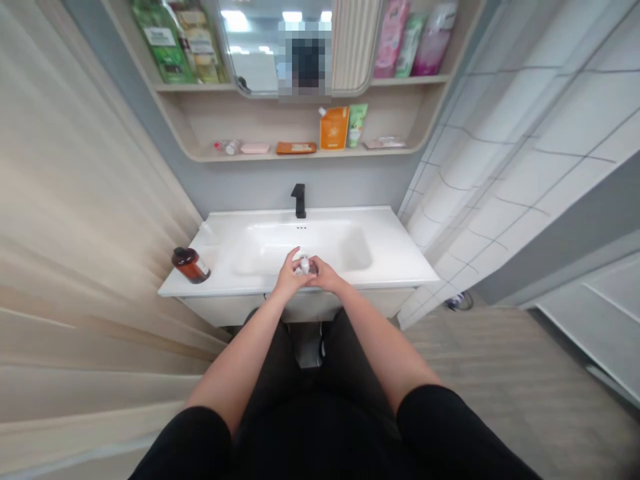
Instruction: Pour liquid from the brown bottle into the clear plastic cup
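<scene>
Over the front edge of the white sink (357,250), my left hand (289,277) and my right hand (326,275) meet around a small white object (305,265). It looks like a little container with a rounded top, but its exact kind is too small to make out. Fingers of both hands are closed on its sides and partly cover it. My left index finger points up a little, away from the object.
A black faucet (299,201) stands behind the basin. An amber bottle with a dark cap (191,265) is on the counter's left end. Above, a shelf (260,157) holds an orange pouch (334,128), a green tube (357,125) and small items. Curtains hang on both sides.
</scene>
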`<state>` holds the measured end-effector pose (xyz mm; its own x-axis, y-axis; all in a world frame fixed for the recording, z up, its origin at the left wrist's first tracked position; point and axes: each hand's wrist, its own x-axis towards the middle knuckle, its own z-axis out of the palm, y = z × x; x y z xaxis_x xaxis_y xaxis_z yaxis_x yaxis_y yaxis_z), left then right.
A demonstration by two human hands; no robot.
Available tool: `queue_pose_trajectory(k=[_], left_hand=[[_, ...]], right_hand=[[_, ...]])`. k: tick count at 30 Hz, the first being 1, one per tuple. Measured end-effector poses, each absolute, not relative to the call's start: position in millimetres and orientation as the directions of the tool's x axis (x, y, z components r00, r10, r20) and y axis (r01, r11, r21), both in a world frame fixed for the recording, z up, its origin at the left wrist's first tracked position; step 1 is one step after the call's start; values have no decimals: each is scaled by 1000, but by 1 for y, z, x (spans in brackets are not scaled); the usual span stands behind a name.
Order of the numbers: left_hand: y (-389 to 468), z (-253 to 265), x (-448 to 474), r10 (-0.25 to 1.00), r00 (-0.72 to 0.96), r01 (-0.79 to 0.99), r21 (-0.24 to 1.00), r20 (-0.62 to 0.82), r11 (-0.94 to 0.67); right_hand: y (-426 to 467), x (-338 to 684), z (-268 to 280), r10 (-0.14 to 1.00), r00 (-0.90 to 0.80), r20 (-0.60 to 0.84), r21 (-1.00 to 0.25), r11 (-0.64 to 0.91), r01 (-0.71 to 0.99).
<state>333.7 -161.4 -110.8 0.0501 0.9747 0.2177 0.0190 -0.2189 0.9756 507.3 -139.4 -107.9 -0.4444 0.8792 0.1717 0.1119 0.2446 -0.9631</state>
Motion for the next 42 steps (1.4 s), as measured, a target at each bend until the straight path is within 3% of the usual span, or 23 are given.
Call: queue_pose_trajectory(k=[5, 9, 14, 19, 22, 25, 29, 33, 36, 42], left_hand=[[-162, -111, 336, 955, -85, 89, 956, 286, -278], [-161, -109, 337, 965, 1, 24, 965, 261, -261], [-162, -107, 336, 958, -57, 75, 958, 282, -278], [-161, -100, 327, 955, 15, -12, 956, 295, -295], [-159, -95, 321, 949, -28, -4, 950, 313, -313], [-155, -89, 317, 954, 34, 12, 954, 299, -299], [-151, -78, 316, 952, 109, 146, 943, 286, -300], [-151, -68, 317, 907, 155, 342, 840, 391, -420], [-152, -59, 316, 886, 255, 411, 786, 387, -462], [-153, -21, 304, 879, 63, 531, 730, 473, -430]], right_hand=[[-138, 508, -110, 893, -415, 176, -954, 259, 152], [-138, 508, -110, 894, -411, 177, -949, 266, 170], [-141, 508, -106, 892, -411, 189, -950, 272, 152], [-145, 508, -101, 892, -405, 203, -940, 293, 175], [-146, 508, -100, 889, -411, 203, -936, 299, 184], [-145, 509, -99, 886, -420, 198, -937, 297, 183], [-144, 510, -101, 890, -411, 199, -931, 302, 203], [-141, 510, -105, 889, -413, 198, -927, 306, 215], [-139, 510, -110, 888, -417, 193, -929, 302, 213], [-134, 510, -119, 892, -403, 206, -937, 299, 183]])
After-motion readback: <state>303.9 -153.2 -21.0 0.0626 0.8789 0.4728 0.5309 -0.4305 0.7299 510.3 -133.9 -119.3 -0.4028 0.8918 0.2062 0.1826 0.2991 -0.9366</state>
